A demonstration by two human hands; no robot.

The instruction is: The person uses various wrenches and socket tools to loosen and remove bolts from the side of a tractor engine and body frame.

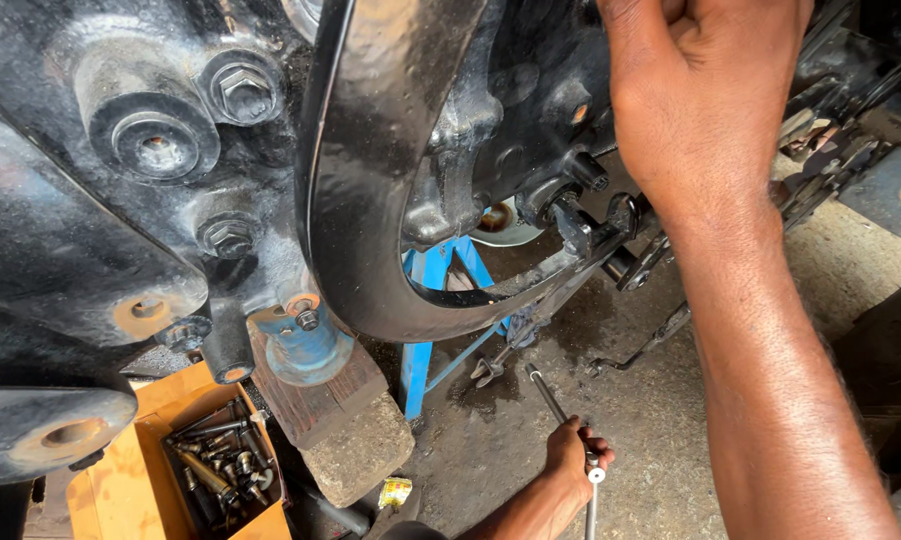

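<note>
My right hand [701, 90] is raised against the black machine housing [61, 230], its fingers curled at the frame's top edge; what they close on is cut off. Just below it sit a short black stud [589, 170] and a linkage arm [596, 235]. Down low, my left hand [571, 458] grips a long thin metal rod [549, 392] that slants up off the dirty concrete floor [631, 420]. A broad curved black bar [371, 200] hangs between the two hands.
Large bolts [243, 90] stud the housing at the left. A blue jack head [306, 345] rests on a wood block [316, 395] over a concrete block [363, 450]. A blue stand [426, 330] is behind. An orange cardboard box [121, 480] holds several bolts [221, 470].
</note>
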